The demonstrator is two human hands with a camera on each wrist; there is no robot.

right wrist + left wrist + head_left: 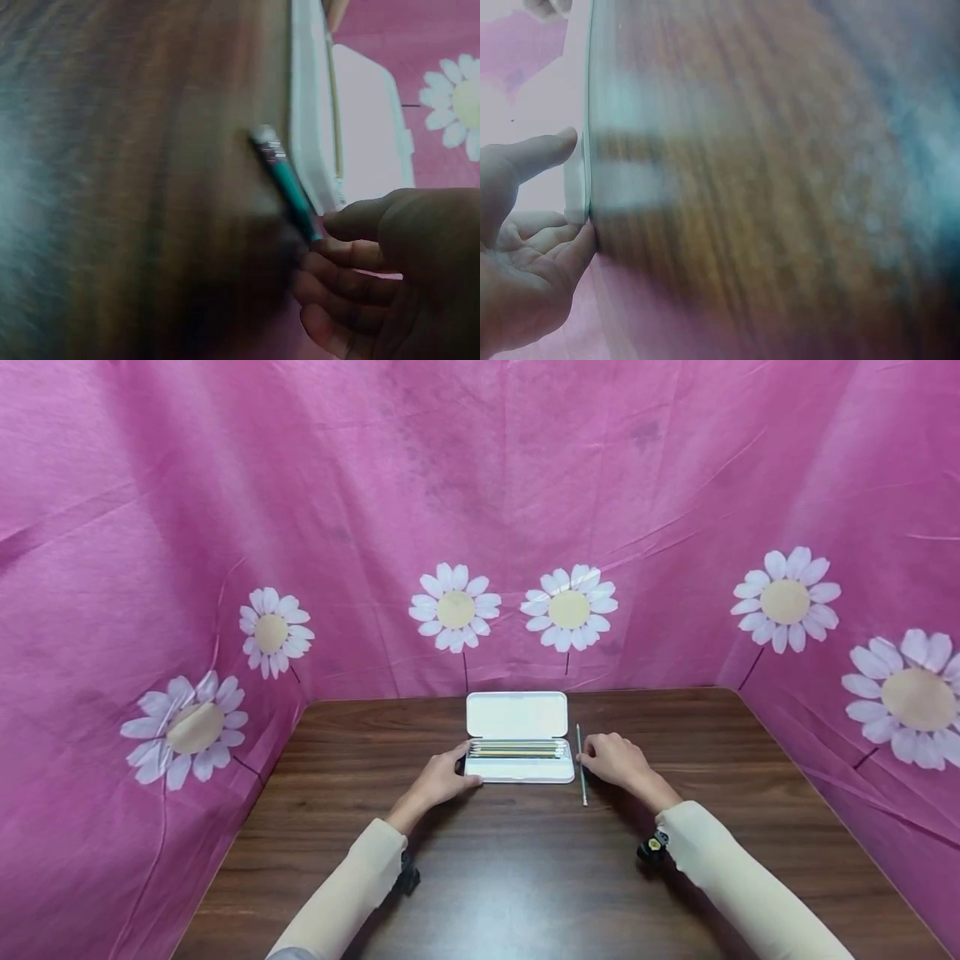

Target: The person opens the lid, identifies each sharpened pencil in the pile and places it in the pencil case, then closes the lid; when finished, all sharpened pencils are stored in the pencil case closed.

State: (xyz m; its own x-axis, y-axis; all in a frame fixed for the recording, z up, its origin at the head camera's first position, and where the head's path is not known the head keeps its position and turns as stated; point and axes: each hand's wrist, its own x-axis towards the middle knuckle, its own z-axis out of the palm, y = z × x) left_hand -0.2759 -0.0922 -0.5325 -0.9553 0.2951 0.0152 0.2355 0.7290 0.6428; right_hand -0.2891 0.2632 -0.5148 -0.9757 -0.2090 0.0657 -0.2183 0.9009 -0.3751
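Note:
A white pencil case (519, 771) lies with its lid (517, 715) raised on the table, several pencils (517, 749) side by side in its tray. At its left end my left hand (442, 777) grips the case, thumb by the front corner and fingers along the side. The left wrist view shows that thumb (547, 154) against the case wall (577, 180). Just right of the case, my right hand (615, 760) pinches a green pencil (582, 785) between thumb and fingers. In the right wrist view the green pencil (289, 184) shows its white eraser end.
A brown wooden table (495, 868) carries everything. Pink cloth (517, 468) printed with white daisies hangs behind it and along both sides. A small black device (651, 850) sits at the right wrist and another (407, 875) at the left.

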